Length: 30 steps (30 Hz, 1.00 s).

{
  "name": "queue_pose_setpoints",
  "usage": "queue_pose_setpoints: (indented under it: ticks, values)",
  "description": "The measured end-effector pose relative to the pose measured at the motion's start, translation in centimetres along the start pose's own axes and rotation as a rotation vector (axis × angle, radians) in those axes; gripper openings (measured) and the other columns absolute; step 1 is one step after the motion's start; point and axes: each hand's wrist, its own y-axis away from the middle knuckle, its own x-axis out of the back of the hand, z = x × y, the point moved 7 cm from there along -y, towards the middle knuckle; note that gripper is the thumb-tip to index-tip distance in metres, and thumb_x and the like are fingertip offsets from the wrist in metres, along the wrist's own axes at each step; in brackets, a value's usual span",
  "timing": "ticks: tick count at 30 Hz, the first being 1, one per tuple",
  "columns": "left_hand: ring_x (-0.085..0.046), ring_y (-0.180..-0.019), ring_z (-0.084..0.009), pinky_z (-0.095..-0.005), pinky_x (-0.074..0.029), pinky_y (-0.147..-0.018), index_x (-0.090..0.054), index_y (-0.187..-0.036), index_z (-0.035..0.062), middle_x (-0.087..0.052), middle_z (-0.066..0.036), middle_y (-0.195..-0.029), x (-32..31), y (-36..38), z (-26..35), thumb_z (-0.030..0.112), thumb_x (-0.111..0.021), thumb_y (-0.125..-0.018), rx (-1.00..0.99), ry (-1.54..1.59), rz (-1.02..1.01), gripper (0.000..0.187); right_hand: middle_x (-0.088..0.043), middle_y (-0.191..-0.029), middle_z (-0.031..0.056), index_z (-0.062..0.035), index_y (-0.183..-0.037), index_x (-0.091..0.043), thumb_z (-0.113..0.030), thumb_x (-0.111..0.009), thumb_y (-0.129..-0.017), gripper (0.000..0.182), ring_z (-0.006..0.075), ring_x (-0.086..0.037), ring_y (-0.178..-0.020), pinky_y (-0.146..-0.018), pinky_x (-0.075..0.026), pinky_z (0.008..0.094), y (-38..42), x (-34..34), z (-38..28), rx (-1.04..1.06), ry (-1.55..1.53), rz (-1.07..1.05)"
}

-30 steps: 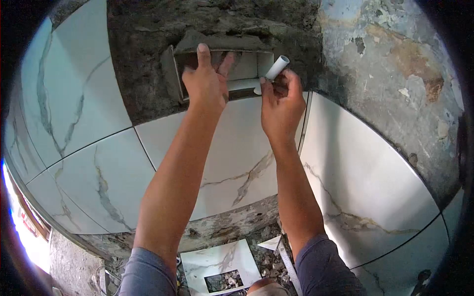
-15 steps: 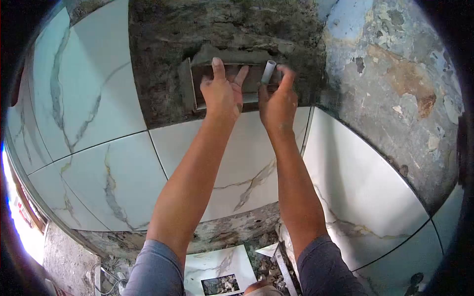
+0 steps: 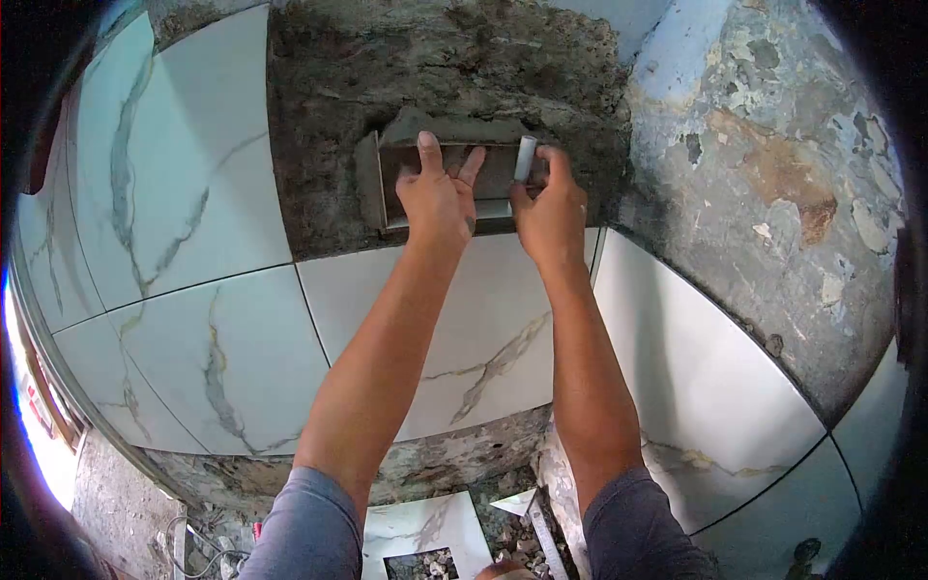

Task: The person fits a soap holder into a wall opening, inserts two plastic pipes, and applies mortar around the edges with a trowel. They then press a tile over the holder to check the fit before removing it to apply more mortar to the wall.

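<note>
A rectangular recess lined with thin tile strips (image 3: 380,184) is set in the rough, dark cement wall. My left hand (image 3: 437,198) reaches into it, palm partly turned up and fingers spread, with fingertips near its upper edge. Nothing shows in that hand. At the right end of the recess, my right hand (image 3: 553,213) has thumb and fingers closed around the lower part of a short white pipe (image 3: 525,159), which stands nearly upright. The pipe's lower end is hidden by the hand. Wet grey mortar (image 3: 425,123) lies along the recess's top.
Marbled white wall tiles (image 3: 203,232) surround the cement area on the left and below. A bare, peeling wall (image 3: 744,203) rises at right above more tiles. On the rubble floor lie a tile with a rectangular cutout (image 3: 430,522) and a metal straightedge (image 3: 549,541).
The view has shifted, so the recess sits lower in it. The white pipe leans less than before, and my right index finger has moved closer to it. My left hand stays at the recess.
</note>
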Motion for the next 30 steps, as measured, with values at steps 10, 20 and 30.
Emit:
queue_pose_setpoints:
  ticks: [10, 20, 30]
  values:
    - [-0.063, -0.096, -0.0364, -0.0299, -0.049, -0.048, -0.024, -0.124, -0.0063, -0.054, -0.017, -0.101, -0.1, -0.1, 0.1, 0.037, -0.062, -0.086, -0.075, 0.015, -0.05, 0.069, -0.063, -0.102, 0.0203, -0.0043, -0.119, -0.052, -0.021, -0.065, -0.079, 0.044, 0.0356, -0.059, -0.1, -0.085, -0.048, 0.0452, 0.0, 0.8, 0.0, -0.076, 0.204, -0.171]
    - [-0.062, -0.098, -0.0368, -0.0307, -0.047, -0.046, -0.026, -0.124, -0.0057, -0.053, -0.02, -0.101, 0.3, -1.2, 0.0, 0.039, -0.063, -0.085, -0.078, -0.001, -0.121, 0.07, -0.06, -0.11, 0.0209, 0.0022, -0.113, -0.058, -0.015, -0.061, -0.075, 0.042, 0.0354, -0.057, -0.105, -0.091, -0.045, 0.0424, -0.7, -0.2, -0.2, -0.063, 0.326, -0.33]
    - [-0.062, -0.099, -0.0385, -0.0279, -0.039, -0.034, -0.02, -0.132, -0.0051, -0.047, -0.025, -0.112, -0.3, -0.5, 0.3, 0.038, -0.064, -0.085, -0.09, 0.057, -0.061, 0.077, -0.059, -0.114, 0.0201, -0.0016, -0.118, -0.057, -0.014, -0.063, -0.076, 0.045, 0.036, -0.052, -0.111, -0.094, -0.043, 0.0433, -1.6, -1.2, 1.1, -0.154, 0.248, -0.333]
